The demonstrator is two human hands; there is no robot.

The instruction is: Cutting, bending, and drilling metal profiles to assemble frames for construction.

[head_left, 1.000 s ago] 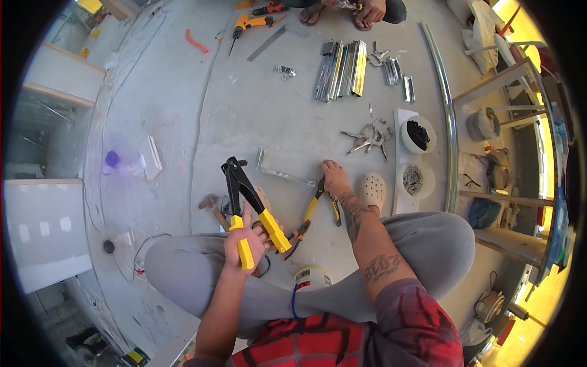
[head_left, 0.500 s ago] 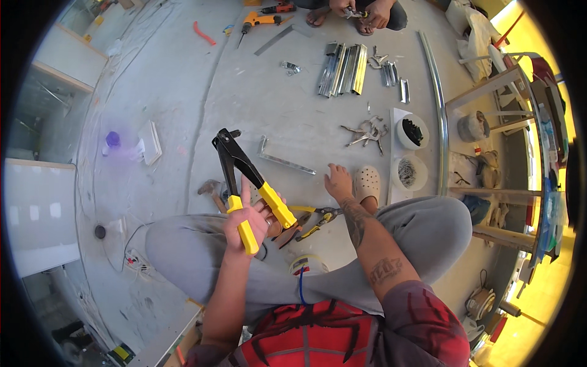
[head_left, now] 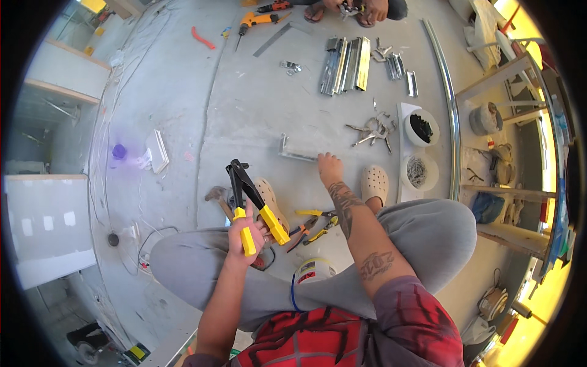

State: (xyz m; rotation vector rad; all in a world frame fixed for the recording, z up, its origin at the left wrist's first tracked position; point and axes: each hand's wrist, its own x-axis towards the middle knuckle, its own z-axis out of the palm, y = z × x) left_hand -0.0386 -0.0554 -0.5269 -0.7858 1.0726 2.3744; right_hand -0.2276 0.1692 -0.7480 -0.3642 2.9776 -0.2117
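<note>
A hand riveter point(head_left: 252, 191) with a black head and yellow handles is in my left hand point(head_left: 244, 235). Its handles are spread apart and its head points away from me. My right hand point(head_left: 330, 168) is closed on the right end of a short metal channel point(head_left: 296, 153), a little blurred, by the floor in front of me. Some of that end is hidden under my fingers. Between my legs lie snips with yellow handles point(head_left: 324, 231) and pliers with orange handles point(head_left: 301, 231). A hammer point(head_left: 219, 199) rests beside my left shoe.
Several metal profiles point(head_left: 345, 66) lie farther off, with locking pliers point(head_left: 374, 131) nearer me. Two white tubs point(head_left: 417, 171) of fasteners stand at right, beside a long metal rail point(head_left: 445, 92). An orange drill point(head_left: 254, 21) is at the back, near another person's hands point(head_left: 361, 9).
My right hand has moved left and closed on the metal channel, which has shifted slightly. The riveter in my left hand is lower and nearer me. The whole view has shifted a little.
</note>
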